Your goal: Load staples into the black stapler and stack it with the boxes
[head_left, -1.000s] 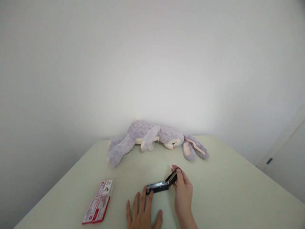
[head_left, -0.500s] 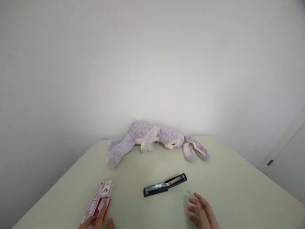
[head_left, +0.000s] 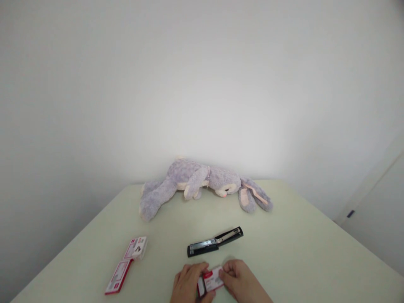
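Both hands grip one small staple box (head_left: pixel 212 280) between them, the left hand (head_left: pixel 188 285) and the right hand (head_left: pixel 240 280) each closed on an end; the opened stapler (head_left: pixel 214 243) lies just beyond the grip, its long axis running left-right, slightly nearer the right hand; two other boxes (head_left: pixel 126 265) lie well to the left

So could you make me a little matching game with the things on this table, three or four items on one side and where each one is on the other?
Things:
1. plush rabbit
2. black stapler
3. small red and white box
4. two red and white boxes

Places:
A. held between the left hand and the right hand
B. lying opened out flat in the middle of the table
C. lying on its side at the far edge, by the wall
D. lying at the near left of the table

Pairs: 1-C, 2-B, 3-A, 4-D
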### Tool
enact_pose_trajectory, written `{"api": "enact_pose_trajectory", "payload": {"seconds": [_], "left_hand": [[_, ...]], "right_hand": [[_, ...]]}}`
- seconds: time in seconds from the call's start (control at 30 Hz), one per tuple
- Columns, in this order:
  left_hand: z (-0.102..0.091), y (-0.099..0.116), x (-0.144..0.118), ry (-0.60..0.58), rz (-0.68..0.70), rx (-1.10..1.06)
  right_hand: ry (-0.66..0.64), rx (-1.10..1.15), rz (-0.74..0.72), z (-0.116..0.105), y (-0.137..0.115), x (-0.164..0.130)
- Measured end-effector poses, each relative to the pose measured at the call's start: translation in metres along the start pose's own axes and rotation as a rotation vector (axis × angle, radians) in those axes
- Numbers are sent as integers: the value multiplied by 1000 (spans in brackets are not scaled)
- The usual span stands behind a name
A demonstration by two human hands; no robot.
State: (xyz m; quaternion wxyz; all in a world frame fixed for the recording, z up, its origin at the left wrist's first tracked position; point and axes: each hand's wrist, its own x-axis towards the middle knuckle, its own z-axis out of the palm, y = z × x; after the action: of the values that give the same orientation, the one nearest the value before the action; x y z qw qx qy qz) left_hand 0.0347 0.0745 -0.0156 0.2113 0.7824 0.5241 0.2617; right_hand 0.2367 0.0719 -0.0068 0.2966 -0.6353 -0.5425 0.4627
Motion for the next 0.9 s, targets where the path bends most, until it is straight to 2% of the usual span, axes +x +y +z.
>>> {"api": "enact_pose_trajectory", "payload": {"seconds": [0.07,0.2,0.33,0.4,0.47,0.6,0.77,0.9], "left_hand": [[-8,-5,3,-32,27,-48],[-11,-20,2,15,72,-87],[-7,-25,1,-18,89,-88],[-7,-25,1,-28,84,-89],[-8,-24,1,-37,80,-93],[-9,-22,3,-55,62,-94],[-9,-22,4,-79,29,-90],[-9,-21,4,-61,44,-106]], "right_hand": [[19,-28,5,-12,5,2],[46,-102,25,-35,12,-1],[195,-378,-111,-44,-15,-14],[153,-521,-223,-40,-38,-17],[49,-629,-329,-32,-58,-16],[-68,-810,-461,-18,-78,-4],[-88,-796,-503,-22,-75,5],[-54,-592,-454,-42,-58,-4]]}}
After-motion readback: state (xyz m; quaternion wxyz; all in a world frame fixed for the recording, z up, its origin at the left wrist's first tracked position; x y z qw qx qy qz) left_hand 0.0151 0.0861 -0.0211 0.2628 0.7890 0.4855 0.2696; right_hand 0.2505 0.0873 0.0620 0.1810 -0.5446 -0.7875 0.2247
